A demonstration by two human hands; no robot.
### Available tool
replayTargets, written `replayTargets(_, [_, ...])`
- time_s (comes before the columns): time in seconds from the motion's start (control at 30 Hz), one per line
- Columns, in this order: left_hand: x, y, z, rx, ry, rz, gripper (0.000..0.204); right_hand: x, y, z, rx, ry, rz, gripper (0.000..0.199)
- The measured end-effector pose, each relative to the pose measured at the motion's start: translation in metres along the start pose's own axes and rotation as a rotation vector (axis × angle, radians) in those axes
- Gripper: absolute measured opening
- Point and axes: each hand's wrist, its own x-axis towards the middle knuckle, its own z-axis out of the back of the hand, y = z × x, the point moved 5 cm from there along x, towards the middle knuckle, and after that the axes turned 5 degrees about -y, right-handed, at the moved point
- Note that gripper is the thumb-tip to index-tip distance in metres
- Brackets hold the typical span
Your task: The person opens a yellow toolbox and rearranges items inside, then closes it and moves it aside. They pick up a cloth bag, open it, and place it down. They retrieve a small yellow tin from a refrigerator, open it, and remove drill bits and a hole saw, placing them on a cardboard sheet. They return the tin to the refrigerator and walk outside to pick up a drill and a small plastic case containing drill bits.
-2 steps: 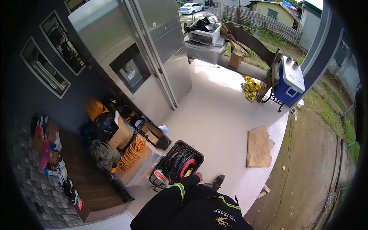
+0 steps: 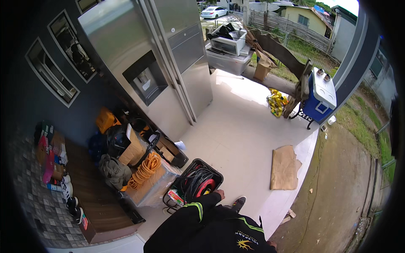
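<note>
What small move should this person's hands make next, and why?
Probably shift the left hand slightly forward and to the left, over the bin. That hand appears right by the bin's near right corner, and the bin is open on top, with black cables lying loosely inside. Whether the hand touches the bin is hard to tell.

One black crate (image 2: 217, 179), one orange rope coil (image 2: 144, 170), one refrigerator (image 2: 126, 40), one blue cooler (image 2: 320, 97), two small objects (image 2: 320, 71) atop it, one white car (image 2: 214, 12), one brown sheet (image 2: 284, 168).
</note>
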Motion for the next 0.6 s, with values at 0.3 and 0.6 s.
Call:
replayTargets(0.3, [0.172,-0.048,0.436,-0.841,-0.792,0.217,0.03,0.129,0.283,-0.065,-0.085,0.002,0.096,0.018])
replayTargets(0.6, [0.196,0.068,0.821,-0.647,-1.576,1.355,0.113,0.131,0.47,-0.243,-0.641,0.114,0.077,0.013])
